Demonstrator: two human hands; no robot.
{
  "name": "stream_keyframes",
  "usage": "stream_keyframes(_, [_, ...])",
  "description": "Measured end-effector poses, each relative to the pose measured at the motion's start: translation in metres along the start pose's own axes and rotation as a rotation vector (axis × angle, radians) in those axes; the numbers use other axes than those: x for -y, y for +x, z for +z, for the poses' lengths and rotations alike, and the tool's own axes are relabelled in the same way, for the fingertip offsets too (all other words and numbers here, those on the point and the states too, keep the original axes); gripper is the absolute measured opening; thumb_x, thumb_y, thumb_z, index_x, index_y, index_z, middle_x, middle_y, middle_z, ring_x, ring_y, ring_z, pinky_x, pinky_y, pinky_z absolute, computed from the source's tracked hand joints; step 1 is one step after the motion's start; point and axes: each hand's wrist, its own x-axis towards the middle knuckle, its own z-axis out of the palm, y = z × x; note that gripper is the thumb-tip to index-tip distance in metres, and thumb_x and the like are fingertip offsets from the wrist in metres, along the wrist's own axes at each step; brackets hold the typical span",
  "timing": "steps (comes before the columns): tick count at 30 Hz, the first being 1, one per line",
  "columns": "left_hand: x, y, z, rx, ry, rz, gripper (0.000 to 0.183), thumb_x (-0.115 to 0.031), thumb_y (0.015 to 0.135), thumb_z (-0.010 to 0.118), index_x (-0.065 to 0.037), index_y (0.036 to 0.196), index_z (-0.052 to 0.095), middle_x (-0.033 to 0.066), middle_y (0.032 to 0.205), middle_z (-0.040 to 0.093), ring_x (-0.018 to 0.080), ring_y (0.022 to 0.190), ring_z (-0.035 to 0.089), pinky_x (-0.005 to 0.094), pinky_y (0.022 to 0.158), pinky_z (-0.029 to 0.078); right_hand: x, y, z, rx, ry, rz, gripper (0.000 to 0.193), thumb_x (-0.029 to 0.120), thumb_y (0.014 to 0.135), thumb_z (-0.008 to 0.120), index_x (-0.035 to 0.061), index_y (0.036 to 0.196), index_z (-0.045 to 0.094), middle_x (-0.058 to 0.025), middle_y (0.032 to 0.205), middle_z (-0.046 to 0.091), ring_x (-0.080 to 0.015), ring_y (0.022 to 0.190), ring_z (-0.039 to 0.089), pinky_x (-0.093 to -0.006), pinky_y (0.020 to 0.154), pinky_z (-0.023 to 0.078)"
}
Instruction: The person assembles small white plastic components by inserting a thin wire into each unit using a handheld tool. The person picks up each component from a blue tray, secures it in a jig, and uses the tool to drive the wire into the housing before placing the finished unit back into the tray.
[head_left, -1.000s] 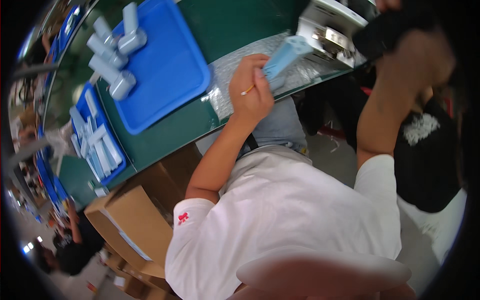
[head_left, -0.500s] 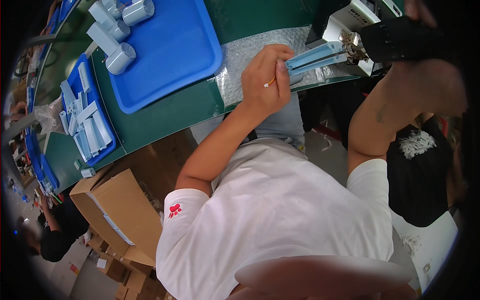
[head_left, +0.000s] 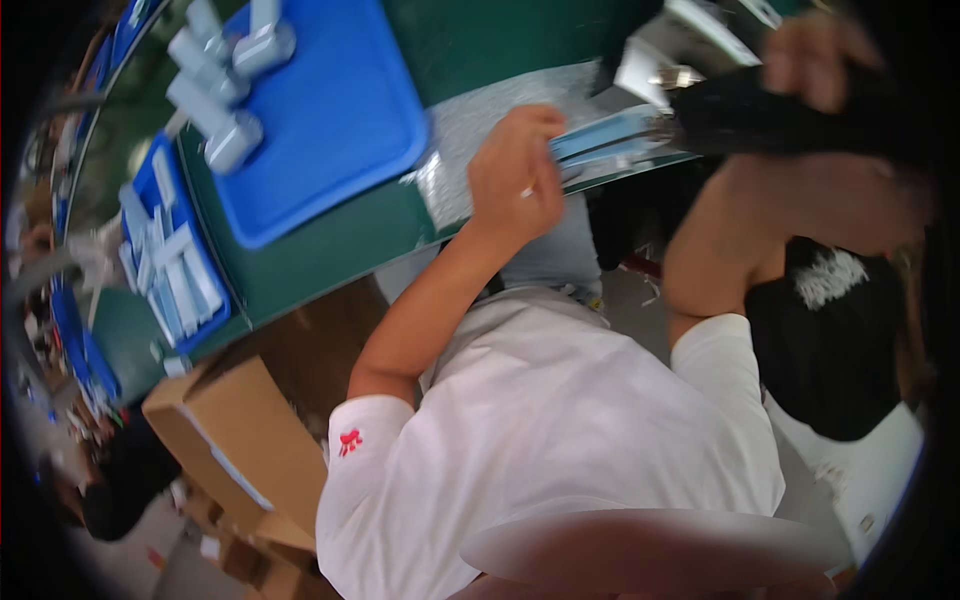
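Left fingers (head_left: 547,188) grip a pale-blue housing (head_left: 606,131), best held steady for the black tool (head_left: 735,115) right fingers (head_left: 806,62) clasp at three o'clock.

Even light, smeared detail

Soft light brightens the near white shirt (head_left: 560,400); glare spots the plastic sheet (head_left: 437,187). Motion blur softens the left hand (head_left: 515,172); the table edge (head_left: 350,271) bows, black vignetting left and right
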Motion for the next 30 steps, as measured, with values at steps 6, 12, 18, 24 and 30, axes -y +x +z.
stream_keyframes(6, [-0.01,0.004,-0.008,0.014,0.055,-0.088,0.029,-0.01,0.107,0.037,0.003,0.102,0.063,0.0206,0.106,0.069,0.0323,0.087,0.068,0.037,0.079,0.053,-0.02,0.007,0.029,-0.177,0.128,-0.149,0.041,0.04,0.109,0.051,0.0032,0.128,0.048,-0.0157,0.092,0.063,-0.0192,0.06,0.063,-0.0314,0.052,0.052])
stream_keyframes(12, [-0.008,0.004,-0.007,0.023,-0.012,-0.166,0.024,-0.006,0.104,0.04,0.003,0.101,0.062,0.0211,0.106,0.069,0.0369,0.089,0.068,0.0408,0.079,0.053,0.04,0.053,-0.031,0.097,0.026,-0.317,0.039,0.042,0.108,0.053,0.0038,0.114,0.056,-0.0121,0.088,0.065,-0.0146,0.058,0.063,-0.0279,0.047,0.052])
stream_keyframes(18, [-0.009,0.005,-0.009,0.057,0.011,-0.105,0.022,-0.005,0.103,0.04,0.004,0.103,0.061,0.0219,0.106,0.069,0.038,0.089,0.068,0.041,0.079,0.053,0.001,0.07,-0.04,0.043,-0.483,-0.595,0.036,0.026,0.107,0.058,0.0041,0.136,0.05,-0.0054,0.085,0.065,-0.0082,0.056,0.057,-0.0225,0.05,0.048])
stream_keyframes(24, [-0.015,0.008,-0.01,0.084,0.056,-0.118,0.022,-0.004,0.101,0.042,0.003,0.1,0.063,0.0215,0.104,0.069,0.0381,0.088,0.068,0.0418,0.079,0.053,-0.012,0.06,-0.063,0.061,-0.439,-0.506,0.045,0.022,0.109,0.053,0.0045,0.148,0.039,-0.006,0.083,0.061,-0.0091,0.054,0.054,-0.0232,0.048,0.046])
stream_keyframes(30, [-0.005,0.009,-0.006,0.015,0.076,-0.018,0.019,-0.002,0.098,0.045,0.002,0.098,0.064,0.0201,0.101,0.069,0.0377,0.085,0.068,0.0418,0.076,0.053,-0.002,0.015,-0.041,-0.081,-0.264,-0.284,0.042,0.044,0.107,0.049,0.0054,0.122,0.045,-0.009,0.085,0.061,-0.0153,0.053,0.057,-0.0274,0.047,0.049])
